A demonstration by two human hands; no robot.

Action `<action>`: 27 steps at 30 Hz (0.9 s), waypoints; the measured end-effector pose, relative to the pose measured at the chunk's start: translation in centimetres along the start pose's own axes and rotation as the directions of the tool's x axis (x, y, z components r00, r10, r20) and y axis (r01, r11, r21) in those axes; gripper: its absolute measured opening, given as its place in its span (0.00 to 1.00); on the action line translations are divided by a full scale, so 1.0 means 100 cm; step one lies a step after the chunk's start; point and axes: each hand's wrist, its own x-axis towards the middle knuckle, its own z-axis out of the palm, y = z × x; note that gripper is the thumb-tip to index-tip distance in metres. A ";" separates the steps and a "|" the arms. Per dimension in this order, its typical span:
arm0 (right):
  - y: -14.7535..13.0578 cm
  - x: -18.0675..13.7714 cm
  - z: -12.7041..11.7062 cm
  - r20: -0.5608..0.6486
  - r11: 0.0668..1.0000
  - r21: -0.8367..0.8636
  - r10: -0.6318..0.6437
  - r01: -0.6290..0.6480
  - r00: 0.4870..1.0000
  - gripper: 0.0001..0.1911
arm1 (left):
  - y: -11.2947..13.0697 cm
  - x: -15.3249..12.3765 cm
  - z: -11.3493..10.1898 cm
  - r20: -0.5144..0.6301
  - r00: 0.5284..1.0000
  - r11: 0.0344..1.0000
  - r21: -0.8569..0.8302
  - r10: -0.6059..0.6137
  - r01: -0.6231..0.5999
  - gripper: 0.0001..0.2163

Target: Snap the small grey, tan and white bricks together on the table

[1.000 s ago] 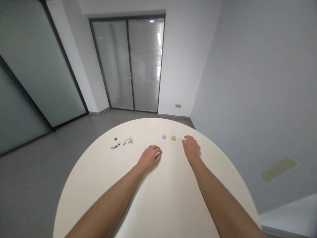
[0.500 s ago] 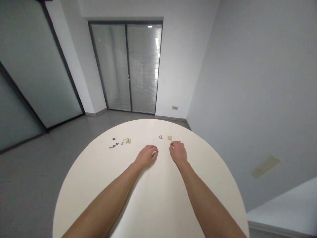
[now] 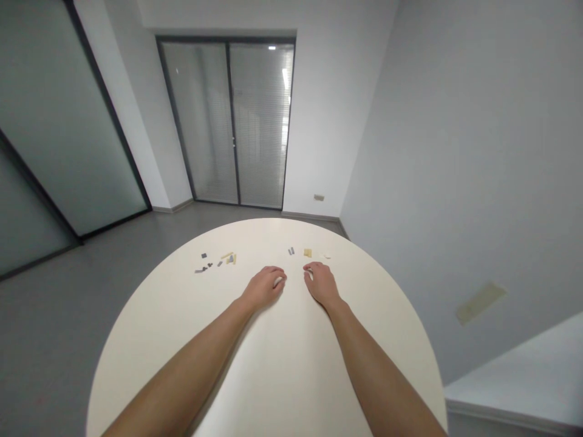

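- Left hand (image 3: 264,286) low over the worktop (image 3: 282,364), fingers curled, thumb close beneath them. Something pale shows between thumb and fingers; cannot tell whether it is a held piece or worktop seen through the gap.
- Right hand (image 3: 321,284) level with the left, a short gap between the two. Fingers bent, narrow space between thumb and fingertips; cannot tell if anything is pinched there.
- Just beyond the right fingertips: yellow pieces (image 3: 308,252), lying close together, apart from the hand.
- Beyond the gap between the hands: two grey strips (image 3: 292,250), side by side, slanted.
- Beyond the right hand, right of the yellow pieces: small white bits (image 3: 327,256), faint against the pale surface.
- Left of the left hand and a little beyond it: yellow strips (image 3: 227,255) with a small blue piece (image 3: 231,259) among them.
- Farther left of that hand: dark bits (image 3: 210,264), a dark square (image 3: 203,255), a grey strip (image 3: 198,271).
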 end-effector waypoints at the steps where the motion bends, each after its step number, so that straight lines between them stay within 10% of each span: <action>1: 0.000 0.000 0.000 -0.003 1.000 0.001 0.000 0.000 1.000 0.11 | 0.001 0.000 0.000 -0.005 1.000 1.000 0.015 -0.003 0.003 0.11; 16: -0.001 -0.002 -0.003 0.003 0.999 -0.004 -0.037 0.037 0.999 0.11 | -0.018 -0.004 -0.011 -0.230 0.906 0.843 0.338 -0.356 0.418 0.14; 27: 0.000 -0.002 -0.001 0.004 1.000 0.015 -0.023 0.023 1.000 0.11 | -0.018 -0.005 -0.010 -0.234 0.876 0.777 0.404 -0.422 0.483 0.17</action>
